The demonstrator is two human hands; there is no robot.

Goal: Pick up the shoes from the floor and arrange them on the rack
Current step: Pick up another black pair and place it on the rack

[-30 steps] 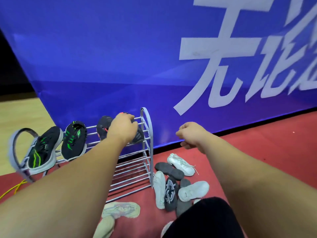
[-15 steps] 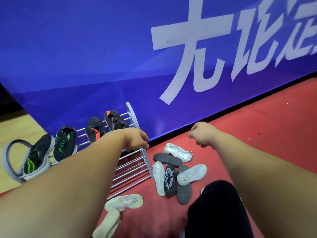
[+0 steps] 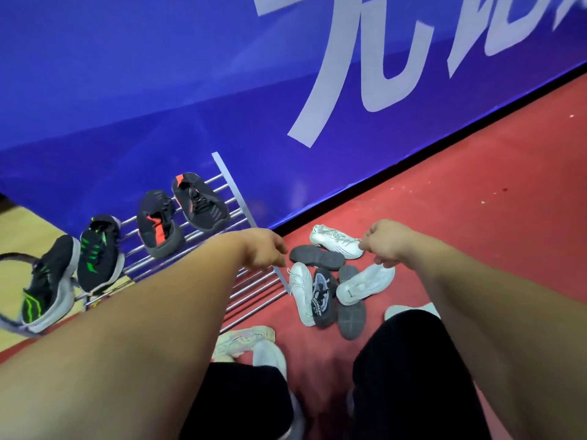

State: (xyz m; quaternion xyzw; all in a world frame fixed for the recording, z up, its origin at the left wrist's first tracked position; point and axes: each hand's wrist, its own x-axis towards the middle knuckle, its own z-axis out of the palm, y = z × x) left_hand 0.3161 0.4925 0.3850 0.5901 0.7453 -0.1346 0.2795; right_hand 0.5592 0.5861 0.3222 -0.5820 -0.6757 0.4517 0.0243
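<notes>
Heap of white and grey fabric sneakers [image 3: 320,296] on red floor [image 3: 476,217], 3 o'clock of metal-rod rack [image 3: 254,281]. Judged light, soft-sided; best taken by heel collar. Both empty: left hand [image 3: 266,249] loosely curled, right hand [image 3: 386,246] fisted.

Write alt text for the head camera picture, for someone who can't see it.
A person's left hand and right hand stretch out over a pile of white and grey shoes on a red floor. To the left, four dark shoes sit on the top shelf of a metal rack before a blue banner.
</notes>
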